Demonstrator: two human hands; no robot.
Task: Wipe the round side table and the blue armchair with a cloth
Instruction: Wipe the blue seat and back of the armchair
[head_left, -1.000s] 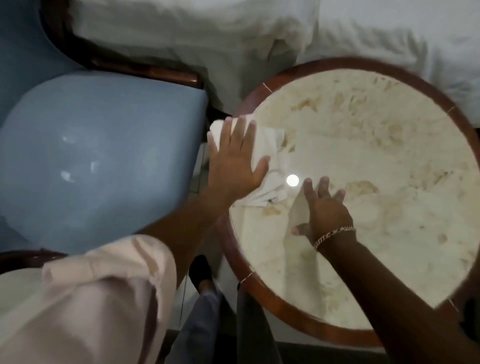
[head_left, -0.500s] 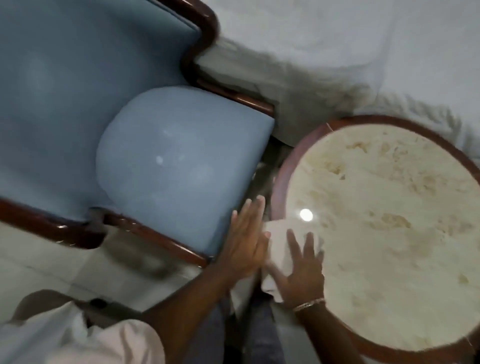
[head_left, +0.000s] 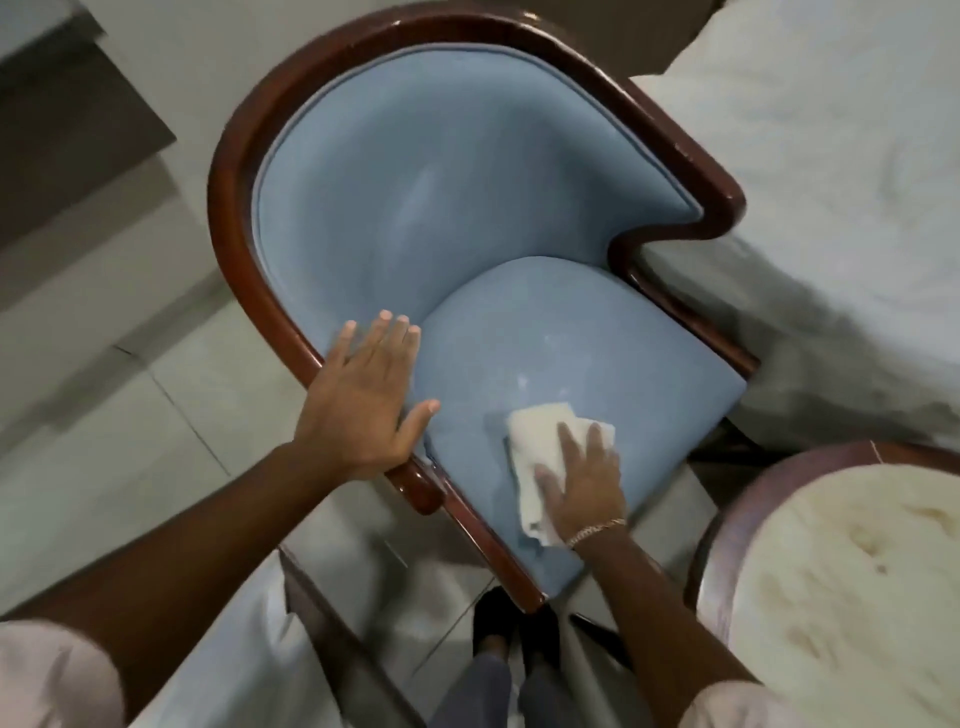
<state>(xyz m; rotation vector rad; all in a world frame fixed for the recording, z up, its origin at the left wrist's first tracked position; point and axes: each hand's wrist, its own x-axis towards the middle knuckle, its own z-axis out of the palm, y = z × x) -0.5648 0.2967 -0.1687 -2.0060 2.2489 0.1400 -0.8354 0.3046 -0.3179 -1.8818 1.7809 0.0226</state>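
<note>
The blue armchair (head_left: 457, 218) with its dark wooden frame fills the middle of the view. A white cloth (head_left: 535, 447) lies on the front of the blue seat cushion, and my right hand (head_left: 584, 483) presses flat on it, fingers spread. My left hand (head_left: 363, 400) rests open on the chair's left wooden arm, fingers reaching onto the blue padding. The round side table (head_left: 852, 582), a pale marbled top in a dark wooden rim, shows at the lower right, partly cut off by the frame edge.
A bed with white bedding (head_left: 841, 171) runs along the right, close against the chair and the table. Pale tiled floor (head_left: 130, 415) lies left of the chair. My dark shoes (head_left: 498, 629) stand just in front of the seat.
The cloth has passed from the table top to the chair seat, now under my right hand. My left hand has let go of it and moved onto the chair's arm. The view has swung left.
</note>
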